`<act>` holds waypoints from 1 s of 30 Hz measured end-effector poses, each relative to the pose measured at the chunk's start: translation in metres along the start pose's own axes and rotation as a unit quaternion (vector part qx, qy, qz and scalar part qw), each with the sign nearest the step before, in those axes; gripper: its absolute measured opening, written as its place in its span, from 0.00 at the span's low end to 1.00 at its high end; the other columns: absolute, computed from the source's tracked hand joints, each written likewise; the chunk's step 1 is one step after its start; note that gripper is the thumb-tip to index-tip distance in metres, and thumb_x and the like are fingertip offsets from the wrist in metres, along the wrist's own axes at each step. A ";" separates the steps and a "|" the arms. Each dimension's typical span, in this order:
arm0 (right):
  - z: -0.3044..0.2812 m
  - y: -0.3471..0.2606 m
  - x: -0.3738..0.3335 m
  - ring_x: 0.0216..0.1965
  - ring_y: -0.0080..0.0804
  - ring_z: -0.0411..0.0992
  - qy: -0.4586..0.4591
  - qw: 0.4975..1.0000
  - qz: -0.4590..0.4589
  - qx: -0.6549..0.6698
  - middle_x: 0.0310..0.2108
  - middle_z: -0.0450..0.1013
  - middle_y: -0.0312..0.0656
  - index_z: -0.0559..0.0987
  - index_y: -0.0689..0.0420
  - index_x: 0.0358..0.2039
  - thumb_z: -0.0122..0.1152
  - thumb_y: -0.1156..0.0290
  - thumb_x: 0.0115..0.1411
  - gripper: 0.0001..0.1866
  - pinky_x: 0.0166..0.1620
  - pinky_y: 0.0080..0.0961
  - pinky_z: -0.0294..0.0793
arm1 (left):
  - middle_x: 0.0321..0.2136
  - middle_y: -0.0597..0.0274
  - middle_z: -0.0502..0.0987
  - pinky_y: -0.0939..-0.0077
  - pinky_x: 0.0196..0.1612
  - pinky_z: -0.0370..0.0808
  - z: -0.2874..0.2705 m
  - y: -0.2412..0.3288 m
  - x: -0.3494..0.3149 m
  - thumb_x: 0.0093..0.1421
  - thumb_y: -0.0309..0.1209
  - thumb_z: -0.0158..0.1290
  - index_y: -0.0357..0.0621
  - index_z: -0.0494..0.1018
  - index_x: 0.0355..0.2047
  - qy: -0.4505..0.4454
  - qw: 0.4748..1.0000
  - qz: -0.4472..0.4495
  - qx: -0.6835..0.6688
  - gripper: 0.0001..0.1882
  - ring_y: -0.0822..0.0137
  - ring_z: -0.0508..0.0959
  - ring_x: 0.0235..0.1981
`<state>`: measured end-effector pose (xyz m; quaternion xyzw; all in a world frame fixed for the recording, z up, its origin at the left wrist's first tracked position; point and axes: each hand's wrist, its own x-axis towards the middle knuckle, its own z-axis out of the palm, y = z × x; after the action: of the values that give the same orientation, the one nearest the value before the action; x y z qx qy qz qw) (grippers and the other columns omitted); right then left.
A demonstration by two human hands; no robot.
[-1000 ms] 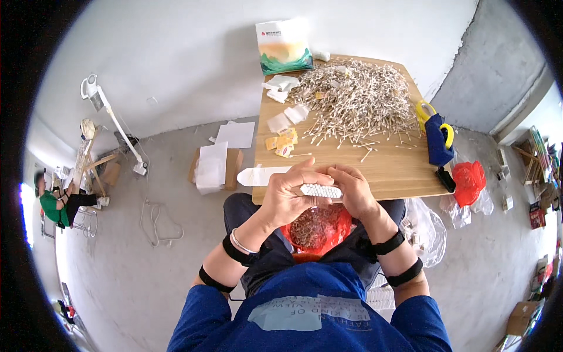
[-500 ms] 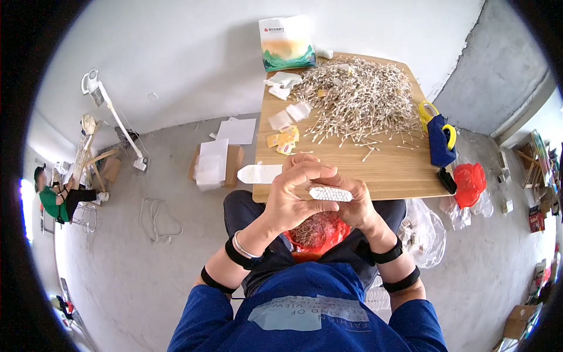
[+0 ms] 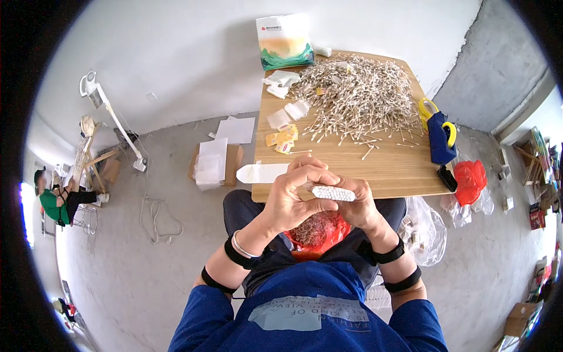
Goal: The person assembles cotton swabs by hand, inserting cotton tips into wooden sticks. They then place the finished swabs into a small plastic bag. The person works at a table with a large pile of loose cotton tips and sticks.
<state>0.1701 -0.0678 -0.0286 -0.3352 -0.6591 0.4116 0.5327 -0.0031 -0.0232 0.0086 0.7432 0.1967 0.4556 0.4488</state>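
Observation:
Between my hands, above the table's front edge, is a bundle of cotton swabs (image 3: 333, 193), its white tips packed side by side and facing me. My left hand (image 3: 302, 190) is closed round its left end, thumb below and fingers above. At the other end my right hand (image 3: 360, 205) grips it. Fingers hide most of the bundle's length. A large heap of loose cotton swabs (image 3: 363, 94) covers the far part of the wooden table (image 3: 404, 176). Beside my left hand a white paper strip (image 3: 261, 173) overhangs the table's left edge. A red plastic bag with swabs (image 3: 319, 232) rests between my legs.
Yellow labels (image 3: 282, 139) and clear packets lie left of the heap. A blue tape dispenser (image 3: 438, 141) stands at the table's right edge, with a black object below it. Cardboard and papers (image 3: 214, 161) lie on the left floor; a person in green (image 3: 56, 199) sits far left.
Both hands keep their hold on the swab bundle, with only a very slight shift. The view has tilted a little; nothing else visibly moved.

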 end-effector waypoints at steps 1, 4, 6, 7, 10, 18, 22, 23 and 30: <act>0.001 -0.004 0.001 0.44 0.26 0.75 0.002 1.000 0.010 0.001 0.40 0.79 0.38 0.80 0.57 0.44 0.65 0.82 0.54 0.16 0.47 0.24 0.74 | 0.35 0.71 0.81 0.64 0.60 0.63 0.001 0.002 0.000 0.42 0.34 0.70 0.48 0.79 0.36 0.003 1.000 -0.013 -0.017 0.19 0.65 0.71 0.51; -0.003 0.000 -0.001 0.44 0.25 0.75 -0.034 0.999 -0.008 -0.009 0.41 0.79 0.38 0.80 0.56 0.44 0.66 0.81 0.54 0.16 0.47 0.25 0.74 | 0.35 0.72 0.82 0.59 0.65 0.54 0.004 0.006 0.005 0.43 0.35 0.70 0.51 0.80 0.37 -0.019 1.000 -0.009 0.013 0.19 0.67 0.73 0.52; -0.003 0.005 -0.005 0.45 0.25 0.75 -0.019 1.000 -0.008 -0.021 0.41 0.79 0.38 0.80 0.55 0.43 0.66 0.80 0.54 0.15 0.47 0.25 0.74 | 0.36 0.72 0.83 0.57 0.66 0.51 0.001 -0.002 0.006 0.44 0.35 0.70 0.52 0.81 0.37 -0.049 0.997 0.039 0.051 0.18 0.67 0.74 0.53; -0.003 0.006 -0.006 0.45 0.24 0.75 -0.011 1.000 -0.009 -0.028 0.41 0.79 0.38 0.80 0.55 0.43 0.66 0.80 0.54 0.15 0.47 0.25 0.74 | 0.36 0.73 0.83 0.57 0.67 0.49 0.000 -0.005 0.006 0.44 0.35 0.70 0.53 0.81 0.38 -0.063 0.994 0.062 0.069 0.18 0.68 0.75 0.53; -0.002 0.005 -0.006 0.45 0.24 0.75 -0.002 0.998 -0.031 -0.047 0.40 0.79 0.37 0.80 0.54 0.43 0.66 0.79 0.54 0.15 0.47 0.25 0.74 | 0.37 0.74 0.83 0.56 0.68 0.48 0.003 -0.005 0.004 0.44 0.35 0.69 0.54 0.81 0.37 -0.062 0.996 0.040 0.057 0.17 0.67 0.75 0.53; -0.008 0.005 -0.023 0.41 0.24 0.76 0.035 0.999 0.027 0.032 0.36 0.80 0.40 0.80 0.59 0.40 0.63 0.81 0.56 0.11 0.43 0.25 0.75 | 0.36 0.68 0.83 0.57 0.67 0.53 0.019 0.001 0.003 0.45 0.34 0.69 0.50 0.81 0.35 -0.045 0.998 0.015 0.048 0.16 0.66 0.77 0.52; -0.012 0.006 -0.033 0.40 0.24 0.77 0.052 0.999 0.011 0.003 0.35 0.80 0.40 0.80 0.58 0.40 0.61 0.81 0.56 0.10 0.41 0.25 0.76 | 0.37 0.66 0.83 0.58 0.67 0.54 0.026 -0.001 0.003 0.46 0.34 0.69 0.49 0.80 0.36 -0.068 0.995 0.042 0.054 0.16 0.65 0.77 0.52; -0.014 0.005 -0.036 0.39 0.25 0.78 0.059 0.998 0.013 -0.009 0.35 0.80 0.41 0.80 0.58 0.39 0.62 0.81 0.56 0.10 0.41 0.25 0.76 | 0.37 0.64 0.83 0.59 0.67 0.54 0.029 0.001 0.005 0.46 0.33 0.69 0.47 0.80 0.36 -0.076 0.995 0.040 0.052 0.16 0.64 0.77 0.51; -0.034 -0.005 -0.046 0.38 0.33 0.79 0.072 0.997 -0.015 -0.032 0.34 0.80 0.43 0.80 0.57 0.37 0.62 0.83 0.52 0.12 0.41 0.28 0.76 | 0.37 0.63 0.83 0.58 0.66 0.55 0.048 0.010 0.015 0.47 0.33 0.68 0.46 0.80 0.37 -0.091 0.996 0.016 0.008 0.16 0.65 0.77 0.50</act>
<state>0.2134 -0.1045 -0.0404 -0.3715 -0.6367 0.3568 0.5738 0.0440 -0.0411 0.0158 0.7881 0.1474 0.3916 0.4514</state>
